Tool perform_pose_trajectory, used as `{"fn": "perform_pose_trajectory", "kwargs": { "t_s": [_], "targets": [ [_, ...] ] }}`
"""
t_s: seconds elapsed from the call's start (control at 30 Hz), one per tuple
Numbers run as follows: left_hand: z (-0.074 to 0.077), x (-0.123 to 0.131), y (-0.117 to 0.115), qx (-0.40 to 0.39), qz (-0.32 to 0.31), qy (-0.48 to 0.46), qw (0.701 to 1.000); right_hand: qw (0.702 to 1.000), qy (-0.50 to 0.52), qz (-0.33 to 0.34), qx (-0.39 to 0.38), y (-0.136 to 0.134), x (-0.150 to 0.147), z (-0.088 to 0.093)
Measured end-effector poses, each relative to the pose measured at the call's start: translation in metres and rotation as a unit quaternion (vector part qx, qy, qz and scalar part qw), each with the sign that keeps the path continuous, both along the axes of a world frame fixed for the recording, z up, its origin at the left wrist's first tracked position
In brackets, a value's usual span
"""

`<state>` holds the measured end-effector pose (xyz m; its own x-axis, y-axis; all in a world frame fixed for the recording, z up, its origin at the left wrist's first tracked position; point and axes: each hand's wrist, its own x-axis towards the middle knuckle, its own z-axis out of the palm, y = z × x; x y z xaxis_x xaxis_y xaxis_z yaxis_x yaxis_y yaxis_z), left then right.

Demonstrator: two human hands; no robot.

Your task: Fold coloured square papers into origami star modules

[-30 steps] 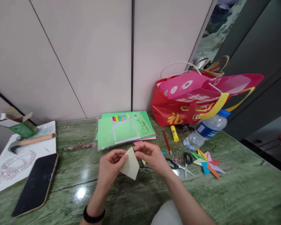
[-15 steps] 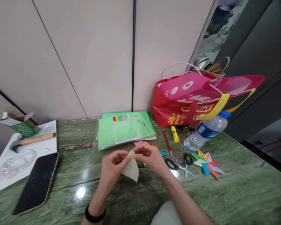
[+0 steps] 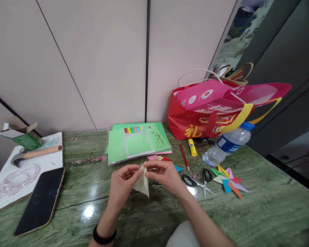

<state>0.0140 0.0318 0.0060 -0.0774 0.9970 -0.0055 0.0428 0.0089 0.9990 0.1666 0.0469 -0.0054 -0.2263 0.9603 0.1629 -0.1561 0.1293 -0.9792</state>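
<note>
A small sheet of pale yellow paper (image 3: 142,186), partly folded, hangs between my two hands above the green table. My left hand (image 3: 123,183) pinches its upper left side between thumb and fingers. At the top edge, the fingertips of my right hand (image 3: 164,175) are closed on the same paper, close to the left ones. Some of the fold is hidden by the fingers. Behind the hands lie coloured paper pieces (image 3: 179,168), partly covered. Right of my right hand are open scissors (image 3: 199,181) with black handles and a multicoloured folded-paper pinwheel (image 3: 229,179).
A packet of green paper (image 3: 131,147) lies at the back, near a red pencil (image 3: 184,156) and a yellow glue stick (image 3: 192,147). A water bottle (image 3: 226,144) leans by a red bag (image 3: 187,118). At left are a phone (image 3: 39,202), a hammer (image 3: 36,153) and a box (image 3: 25,137).
The paper's lower part has swung slightly left and looks narrower. Both hands have shifted a little left, still pinching it.
</note>
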Motion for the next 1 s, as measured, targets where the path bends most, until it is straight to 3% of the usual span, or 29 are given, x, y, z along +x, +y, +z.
{"fn": "perform_pose_trajectory", "kwargs": {
  "t_s": [1.0],
  "targets": [
    [-0.0024, 0.0019, -0.0001, -0.07, -0.016, -0.09, 0.993, 0.999, 0.006, -0.027, -0.017, 0.0009, -0.0034, -0.0039]
  ]
}}
